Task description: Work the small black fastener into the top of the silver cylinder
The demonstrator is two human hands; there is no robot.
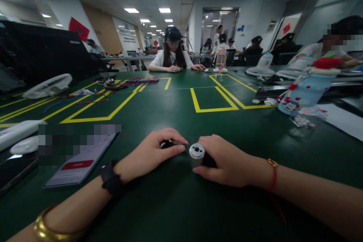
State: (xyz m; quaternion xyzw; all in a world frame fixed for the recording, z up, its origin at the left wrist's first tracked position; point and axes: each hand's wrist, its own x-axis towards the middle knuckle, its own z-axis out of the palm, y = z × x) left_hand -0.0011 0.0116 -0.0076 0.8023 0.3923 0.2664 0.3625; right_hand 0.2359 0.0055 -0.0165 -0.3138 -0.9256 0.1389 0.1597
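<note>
From the head camera we see our left hand [154, 151] curled over a small black part [167, 144] on the green surface [181, 204]. Our right hand [227, 160] grips a silver-capped cylinder [196, 152], just beside it. A phone [82, 160] lies left.

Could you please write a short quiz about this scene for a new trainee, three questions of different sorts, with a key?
1. True or false: the right hand holds a small metal cylinder on the green table.
2. Multiple choice: what lies just left of the left hand? A) a phone B) a water bottle C) a fan
3. Fill in: the left hand covers a small ____ part, colour only.

Key
1. True; its round silver end faces the camera.
2. A; the phone lies flat, screen up.
3. Black; what the part is cannot be told, since the fingers hide most of it.
</note>
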